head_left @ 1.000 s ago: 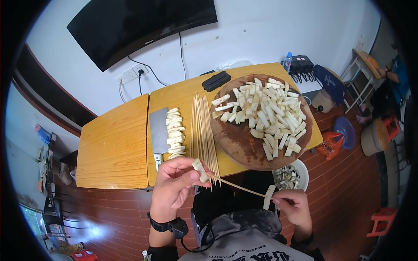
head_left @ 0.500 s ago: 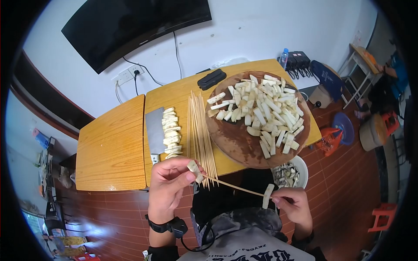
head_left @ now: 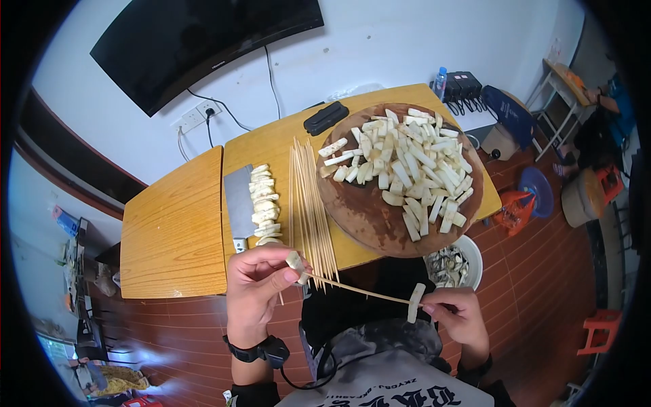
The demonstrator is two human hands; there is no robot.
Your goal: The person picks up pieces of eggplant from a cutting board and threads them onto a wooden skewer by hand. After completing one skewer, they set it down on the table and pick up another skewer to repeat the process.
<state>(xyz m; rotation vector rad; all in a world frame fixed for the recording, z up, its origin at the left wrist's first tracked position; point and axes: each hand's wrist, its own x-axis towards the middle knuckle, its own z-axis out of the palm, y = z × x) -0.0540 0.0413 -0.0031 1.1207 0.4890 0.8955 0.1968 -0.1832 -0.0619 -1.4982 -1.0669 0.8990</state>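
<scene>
My left hand (head_left: 261,278) pinches a pale vegetable strip (head_left: 294,260) between thumb and fingers, in front of my body. A bamboo skewer (head_left: 359,290) runs from that strip across to my right hand (head_left: 458,315), whose fingers are closed on its other end. A second pale strip (head_left: 416,303) is threaded crosswise on the skewer, close to my right fingertips. Beyond my left hand lie a bundle of bare skewers (head_left: 308,203) and a row of loaded pale pieces (head_left: 264,200). Whether the skewer point has pierced the left strip is hard to see.
A round wooden board (head_left: 352,220) carries a heap of cut strips (head_left: 420,163). A cleaver (head_left: 237,200) lies beside the row, and a black case (head_left: 327,119) sits behind the skewers. Below the table's right side stands a white bucket (head_left: 477,261) of scraps. Another person's arm (head_left: 607,102) shows far right.
The camera view has shifted slightly. Both hands keep their grips, and the left hand with its strip sits slightly further left. A stick end now shows just below the left hand.
</scene>
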